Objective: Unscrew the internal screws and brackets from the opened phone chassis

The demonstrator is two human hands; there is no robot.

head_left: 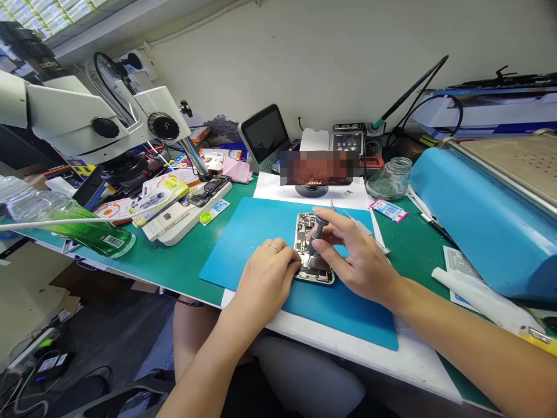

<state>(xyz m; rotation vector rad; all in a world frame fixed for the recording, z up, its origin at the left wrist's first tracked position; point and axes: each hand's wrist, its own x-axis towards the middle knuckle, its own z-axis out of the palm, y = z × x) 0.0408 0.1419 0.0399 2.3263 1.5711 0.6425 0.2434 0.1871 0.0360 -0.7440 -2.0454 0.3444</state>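
An opened phone [319, 275] lies on a blue mat [256, 223], its circuit boards and inner parts exposed. My right hand [354, 255] is closed round a small grey screwdriver [319, 229], held nearly upright with its tip down toward the phone's lower half. At the phone's left edge, my left hand [270, 273] steadies it with curled fingers pressed together; a ring is on one finger. The fingertips partly hide that edge. Just beyond my right hand, tweezers [354, 217] lie on the mat's far side.
A microscope [108, 122] overhangs the left, above boxes and a green bottle [100, 232]. Behind the mat stand a blurred-out screen [319, 168] and a dark-screened device [265, 133]. At right are a glass jar [391, 174], a blue machine [478, 220] and a soldering iron [404, 93].
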